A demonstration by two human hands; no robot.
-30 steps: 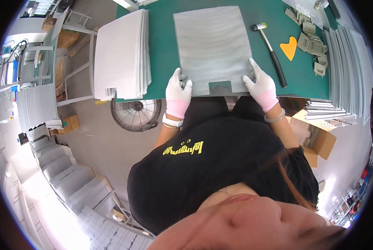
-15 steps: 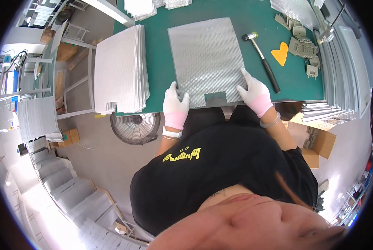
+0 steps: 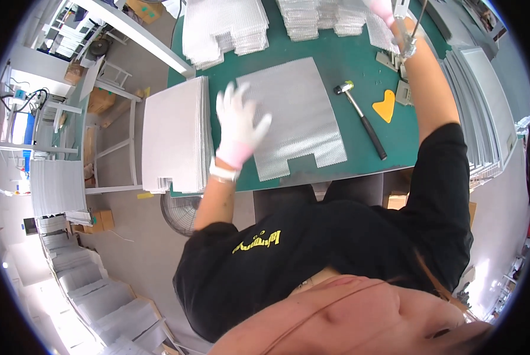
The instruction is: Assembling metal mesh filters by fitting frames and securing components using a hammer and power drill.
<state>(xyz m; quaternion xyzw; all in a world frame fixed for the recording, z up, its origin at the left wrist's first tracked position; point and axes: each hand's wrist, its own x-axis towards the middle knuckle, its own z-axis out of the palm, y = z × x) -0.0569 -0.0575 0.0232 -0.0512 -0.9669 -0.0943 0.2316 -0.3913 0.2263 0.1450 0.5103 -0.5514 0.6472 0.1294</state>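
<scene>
A silvery mesh sheet (image 3: 294, 118) with a notch in its near edge lies flat on the green tabletop (image 3: 404, 139). My left hand (image 3: 239, 127), in a white and pink glove, is open with fingers spread over the sheet's left edge; whether it touches is unclear. My right arm stretches to the far right, where my gloved right hand (image 3: 382, 8) is cut off by the picture's upper edge and its fingers are hidden. Near that hand are another mesh sheet (image 3: 381, 32) and a metal fitting (image 3: 405, 40).
Left stands a stack of pale notched sheets (image 3: 173, 133); more mesh stacks (image 3: 226, 29) lie at the back. A black-handled mallet (image 3: 362, 121), a yellow heart-shaped scraper (image 3: 385, 106) and grey plastic parts (image 3: 403, 93) are on the right. Panels (image 3: 475, 106) stand beyond the table's right edge.
Both hands have left the mesh sheet's near corners. My left hand has moved forward and opened wide; my right has reached to the far right. The view has shifted, showing more of the back stacks.
</scene>
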